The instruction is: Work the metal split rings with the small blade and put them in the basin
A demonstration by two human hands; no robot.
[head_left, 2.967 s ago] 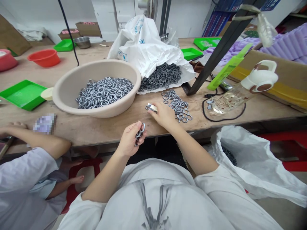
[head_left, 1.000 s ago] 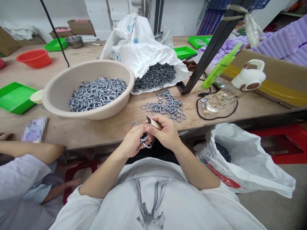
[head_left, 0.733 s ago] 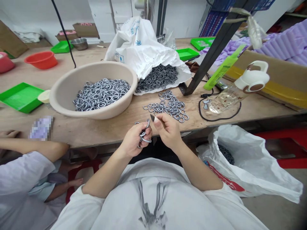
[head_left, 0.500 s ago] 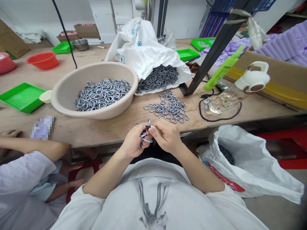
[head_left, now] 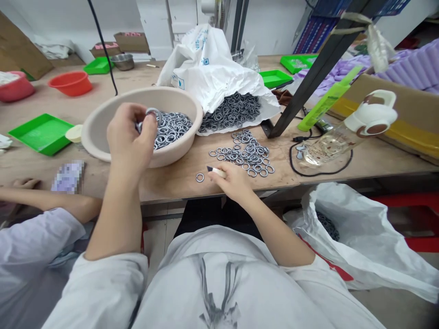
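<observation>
A worker's left hand (head_left: 132, 132), raised over a wide beige bowl (head_left: 171, 157), pinches a grey ring (head_left: 158, 114) between thumb and fingers. A slack pinch could let that ring drop onto the rim and bounce to the table (head_left: 171, 187); more rings appear tucked in the fingers, partly hidden, and might spill too. The right hand (head_left: 233, 183) grasps a small blade (head_left: 216, 172), its dark tip bare and pointing left; fingers brought carelessly near it could be nicked. A lone ring (head_left: 200, 181) lies just beside that tip, near the table's front edge, where a brush of the right hand might send it to the floor. The pinched ring sits at the left hand's fingertips, above the heap of rings (head_left: 174, 128) in the bowl, while a loose pile (head_left: 252, 153) spreads just beyond the right hand.
</observation>
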